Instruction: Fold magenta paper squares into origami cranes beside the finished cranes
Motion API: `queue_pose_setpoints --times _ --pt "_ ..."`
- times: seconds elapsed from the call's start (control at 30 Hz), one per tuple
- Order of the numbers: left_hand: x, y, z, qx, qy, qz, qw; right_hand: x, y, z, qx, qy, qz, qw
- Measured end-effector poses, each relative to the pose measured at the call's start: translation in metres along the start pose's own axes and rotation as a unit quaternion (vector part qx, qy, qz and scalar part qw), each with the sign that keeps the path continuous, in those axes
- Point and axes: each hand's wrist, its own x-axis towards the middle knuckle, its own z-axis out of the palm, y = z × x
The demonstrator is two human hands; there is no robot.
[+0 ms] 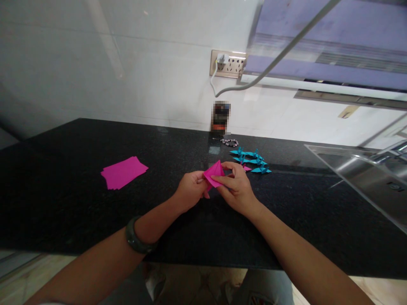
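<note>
A partly folded sheet of pink origami paper [217, 171] is held between both hands above the counter, its pointed corner turned away from me. My left hand [191, 189] pinches its left edge between thumb and fingers. On the opposite side, my right hand [237, 186] grips the paper, with the thumb and fingers lying along its folds. Just beyond the right hand sit several blue paper cranes [250, 159], and a pink folded piece [246, 167] shows partly behind that hand. A stack of pink paper [124, 173] lies flat to the left.
The black counter [79, 220] runs along a white tiled wall. A beaded bracelet [229, 142] lies at the back near a pixelated object [220, 117]. At the right is a steel sink [375, 186]. A grey cord [273, 67] hangs by the wall socket [228, 63].
</note>
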Motion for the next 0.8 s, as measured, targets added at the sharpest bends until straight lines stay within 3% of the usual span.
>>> queue_pose_setpoints --times 0.27,0.4,0.63,0.8 --pt "0.003 -0.001 0.001 -0.08 0.037 -0.01 0.996 0.0 -0.003 -0.003 -0.043 -0.022 -0.058 0.997" --pt "0.004 0.0 0.0 -0.093 0.064 -0.007 0.994 0.001 -0.008 -0.004 -0.016 -0.016 -0.047 0.999" --pt "0.004 -0.004 -0.002 -0.042 0.034 0.015 0.998 0.001 -0.012 0.006 0.13 0.045 0.135 0.981" --pt "0.003 -0.006 -0.002 -0.007 0.021 0.033 0.999 0.001 -0.008 0.018 0.304 0.059 0.303 0.901"
